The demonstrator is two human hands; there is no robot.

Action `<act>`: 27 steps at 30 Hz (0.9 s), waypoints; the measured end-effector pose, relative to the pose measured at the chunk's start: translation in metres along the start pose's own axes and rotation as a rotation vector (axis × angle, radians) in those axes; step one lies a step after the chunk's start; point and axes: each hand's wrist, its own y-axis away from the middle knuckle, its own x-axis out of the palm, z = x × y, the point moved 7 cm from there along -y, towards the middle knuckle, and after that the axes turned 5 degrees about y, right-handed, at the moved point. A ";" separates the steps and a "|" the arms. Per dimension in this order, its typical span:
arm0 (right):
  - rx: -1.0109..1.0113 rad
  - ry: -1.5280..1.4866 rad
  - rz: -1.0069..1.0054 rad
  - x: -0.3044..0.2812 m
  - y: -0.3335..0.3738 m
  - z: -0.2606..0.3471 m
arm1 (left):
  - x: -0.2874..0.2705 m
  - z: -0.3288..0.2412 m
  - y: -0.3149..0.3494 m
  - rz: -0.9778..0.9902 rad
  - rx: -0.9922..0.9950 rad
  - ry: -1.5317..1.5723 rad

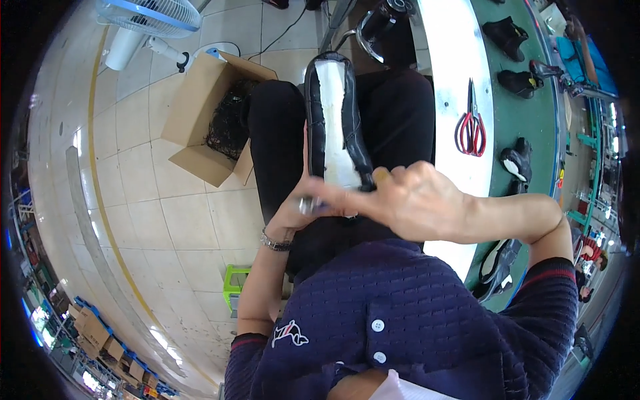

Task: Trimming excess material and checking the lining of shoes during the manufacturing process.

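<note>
from my distant seat i read the view left to right; an open cardboard carton (181, 107) with a black stringy tangle (227, 120) inside stood on the floor (133, 167) by the left knee (273, 100); next was the left hand (293, 211), its fingers along the left flank of the black shoe upper (335, 120), seemingly gripping it, though the right hand (415, 201) hid part of that hold; the upper lay sole-side up between the thighs, pale insole (331, 93) showing, its long axis running almost straight away from the body; both hands were at its near end, the far end pointing off beyond them; the right hand came in crosswise, fingers mostly curled, one digit stretched leftward over that near end; motion blur kept me from telling whether it gripped anything; i judged that crossing to be what counted, left hand bracing along the axis, right hand reaching square to it; farther right, red-handled scissors (471, 120) lay on the white bench (460, 40), blades pointing away, and black shoes (505, 37) rested on the green belt (513, 123).
</note>
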 end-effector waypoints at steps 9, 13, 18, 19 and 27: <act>0.051 -0.160 -0.086 -0.016 -0.002 -0.016 | -0.005 0.011 0.013 -0.096 -0.335 0.068; 0.170 -0.073 0.082 0.003 -0.014 -0.035 | 0.000 -0.020 0.004 -0.013 -0.050 -0.178; 0.330 -0.249 -0.065 0.006 0.009 -0.072 | 0.004 -0.061 -0.025 -0.218 -0.026 0.318; 0.448 -0.389 -0.185 0.008 0.026 -0.082 | 0.005 -0.066 -0.033 -0.217 -0.012 0.305; 1.008 -0.463 -0.360 0.094 0.185 -0.092 | 0.040 -0.072 -0.026 -0.228 0.015 -0.174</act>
